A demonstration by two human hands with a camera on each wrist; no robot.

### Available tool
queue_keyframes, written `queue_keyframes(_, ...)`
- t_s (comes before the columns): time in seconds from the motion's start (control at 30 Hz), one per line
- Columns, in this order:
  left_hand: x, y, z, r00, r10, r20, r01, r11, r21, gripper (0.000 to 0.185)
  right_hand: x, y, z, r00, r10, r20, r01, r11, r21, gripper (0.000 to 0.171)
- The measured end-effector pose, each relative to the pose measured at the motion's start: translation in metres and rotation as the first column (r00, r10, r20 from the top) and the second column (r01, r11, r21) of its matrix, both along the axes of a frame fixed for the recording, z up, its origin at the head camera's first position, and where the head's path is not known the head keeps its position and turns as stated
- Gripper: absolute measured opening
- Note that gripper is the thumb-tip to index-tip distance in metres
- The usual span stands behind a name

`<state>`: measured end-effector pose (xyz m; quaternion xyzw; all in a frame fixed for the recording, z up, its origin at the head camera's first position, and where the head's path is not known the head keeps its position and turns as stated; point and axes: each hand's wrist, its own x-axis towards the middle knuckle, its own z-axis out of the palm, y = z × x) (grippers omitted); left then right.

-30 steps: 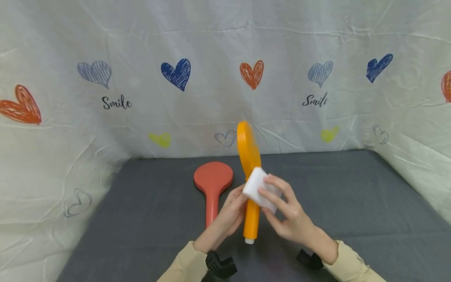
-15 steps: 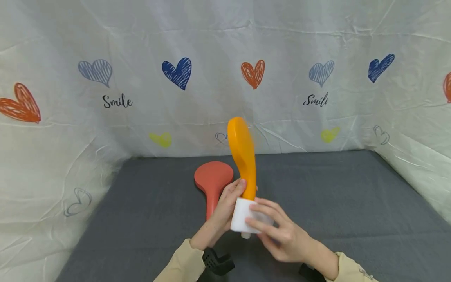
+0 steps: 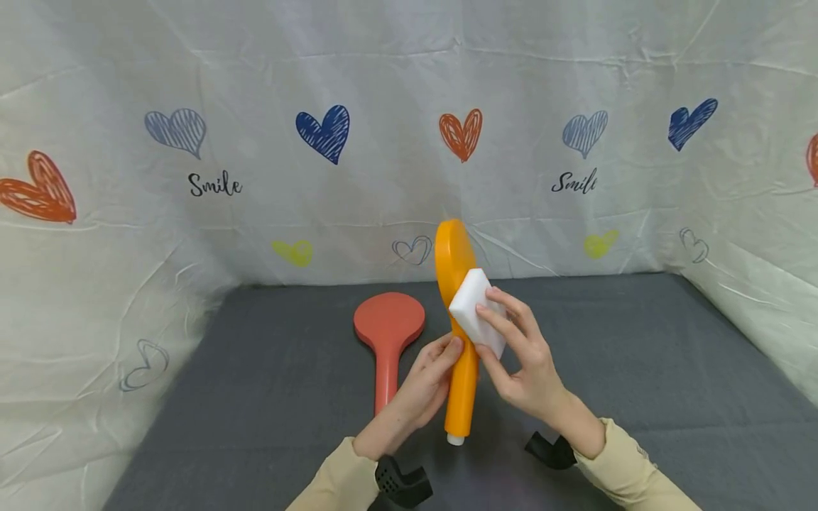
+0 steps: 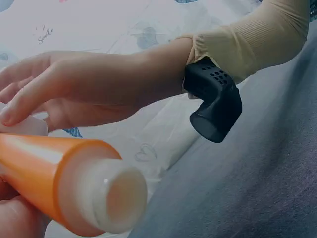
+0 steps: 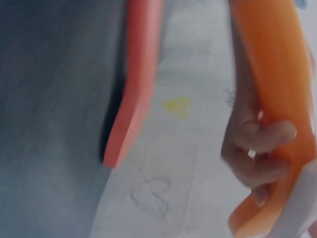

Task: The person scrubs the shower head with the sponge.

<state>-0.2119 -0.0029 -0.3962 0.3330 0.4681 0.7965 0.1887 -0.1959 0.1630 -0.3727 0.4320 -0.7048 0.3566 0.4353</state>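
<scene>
An orange handheld shower head is held up over the table, tilted, its round head at the top. My left hand grips its handle just below the neck, thumb across the front. In my right hand, a white sponge is pinched between fingers and thumb and lies against the neck, overlapping the lower part of the head. The left wrist view shows the hollow white connector at the handle's end. In the right wrist view the left-hand fingers curl round the orange handle.
A red shower head lies on the dark grey tabletop cloth left of the hands; the left forearm covers its handle end. A pale curtain printed with hearts stands behind and at both sides. Each wrist wears a black camera mount.
The sponge slid down to the lower handle half a second ago and is now back up at the neck. The orange shower head tipped left, then returned right. The red one stayed put.
</scene>
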Motion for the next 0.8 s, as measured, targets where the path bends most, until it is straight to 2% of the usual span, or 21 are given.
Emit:
queue_keyframes(0.07, 0.001, 0.0, 0.001, 1.0, 0.006, -0.001, -0.006, 1.0, 0.0, 0.029, 0.002, -0.003, 0.002, 1.0, 0.011, 0.028, -0.01, 1.0, -0.018, 0.036)
queue_keyframes(0.13, 0.0, -0.002, 0.002, 1.0, 0.029, 0.011, -0.029, 0.999, 0.016, 0.03, 0.009, -0.006, -0.001, 0.999, 0.035, 0.03, -0.036, 0.999, 0.008, 0.034)
queue_keyframes(0.23, -0.002, -0.006, 0.005, 0.996, 0.086, 0.032, -0.087, 0.996, 0.038, 0.028, 0.022, -0.008, -0.012, 0.996, 0.081, 0.02, -0.083, 0.992, 0.098, 0.031)
queue_keyframes(0.33, -0.005, -0.009, 0.007, 0.991, 0.125, 0.048, -0.128, 0.989, 0.069, 0.025, 0.032, -0.008, -0.027, 0.991, 0.135, -0.013, -0.13, 0.969, 0.208, 0.029)
queue_keyframes(0.47, -0.007, -0.01, 0.008, 0.99, 0.134, 0.032, -0.137, 0.984, 0.114, 0.022, 0.032, -0.006, -0.036, 0.983, 0.167, -0.075, -0.138, 0.946, 0.294, 0.028)
queue_keyframes(0.53, -0.007, -0.01, 0.008, 0.991, 0.136, 0.014, -0.137, 0.983, 0.122, 0.023, 0.027, -0.005, -0.035, 0.984, 0.154, -0.092, -0.123, 0.953, 0.278, 0.027)
queue_keyframes(0.63, -0.005, -0.009, 0.007, 0.992, 0.129, -0.017, -0.126, 0.987, 0.102, 0.033, 0.018, -0.005, -0.026, 0.989, 0.109, -0.098, -0.089, 0.977, 0.193, 0.028)
queue_keyframes(0.8, -0.003, -0.005, 0.004, 0.993, 0.066, -0.103, -0.06, 0.997, 0.054, 0.037, 0.007, -0.009, 0.011, 0.996, 0.029, -0.084, -0.028, 1.0, 0.008, 0.03)
